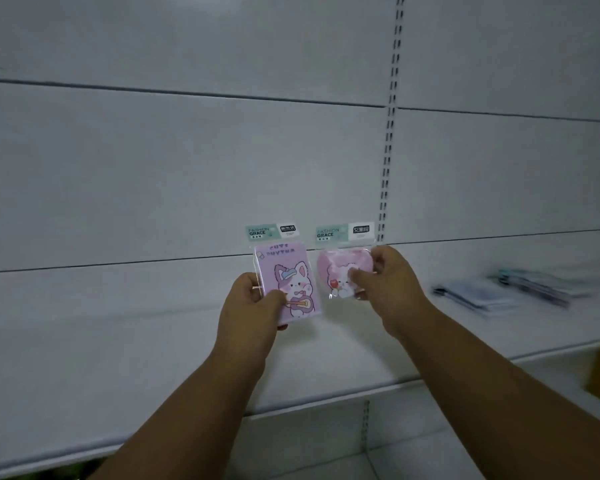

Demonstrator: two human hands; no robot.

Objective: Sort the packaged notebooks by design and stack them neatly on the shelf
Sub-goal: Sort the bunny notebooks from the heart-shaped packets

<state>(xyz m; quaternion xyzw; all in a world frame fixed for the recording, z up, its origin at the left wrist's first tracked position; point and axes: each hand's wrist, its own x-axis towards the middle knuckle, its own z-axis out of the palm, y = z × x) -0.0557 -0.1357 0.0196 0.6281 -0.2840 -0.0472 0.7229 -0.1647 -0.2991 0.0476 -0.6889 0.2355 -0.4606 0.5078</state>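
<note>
Two packs up in front of me, both held above the white metal shelf [153,368], not yet set down. In my left hand [253,303]: a rectangular lilac notebook in clear plastic wrap with a mint-green header card, printed with a cartoon rabbit holding a guitar [288,282]. Thumb lies across its lower front, fingers curled behind the left edge, a firm hold. In my right hand [385,282]: a rounded pink notebook in the same clear wrap and mint header, cartoon animal on the front [340,271]. Thumb presses the face, fingers wrap the right side, so that hand is closed on it too.

The two packs sit just beside each other, upright, headers level, not touching (same brand card, different shape and print, so I judge them two separate designs).

Step in hand, as I read it: compare, then start one pile per design. To do it well I would lay each flat with the header toward the back panel, keep the piles apart, square the edges to the shelf front.

Further right on the shelf lies a blurred pile of bluish flat packets [482,292], well apart from my hands; design unreadable. The slotted upright rail [388,150] marks the bay break, a handy divider between sorts.
</note>
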